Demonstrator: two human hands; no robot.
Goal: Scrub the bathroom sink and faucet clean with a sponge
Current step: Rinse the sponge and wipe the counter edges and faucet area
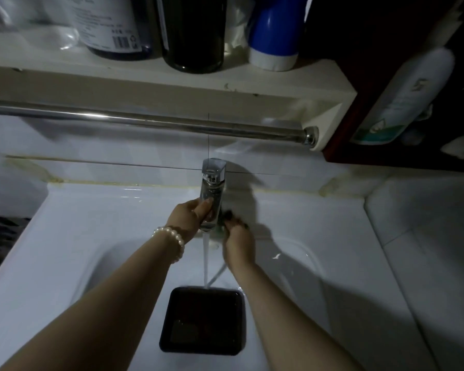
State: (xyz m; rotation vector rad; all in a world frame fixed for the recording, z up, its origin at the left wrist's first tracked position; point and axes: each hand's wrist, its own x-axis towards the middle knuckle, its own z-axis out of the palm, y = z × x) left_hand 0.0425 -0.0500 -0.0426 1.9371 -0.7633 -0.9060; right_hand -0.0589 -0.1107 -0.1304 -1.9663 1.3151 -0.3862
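Dim bathroom, white tiled wall, wall shelf [172,81] above with dark bottles and a blue-and-white bottle [273,30]; a chrome towel rail [145,121] runs under it. White ceramic sink [73,231] fills the lower view.

Left hand [188,220], pearl bracelet [172,242] at the wrist, curls its fingers round the left side of the chrome faucet [212,194] spout, probably to steady it against the rubbing.

Water stream [205,261] falls from the spout tip into a dark square basin [202,325] set in the sink bowl, likely catching rinse water.

Right hand [237,236] presses in against the faucet's right side, low near the base, fingers bent. A dark smudge at its fingertips may be the sponge [225,216]; motion blur and shadow leave that uncertain. If so, it sits between fingers and faucet, touching the metal.
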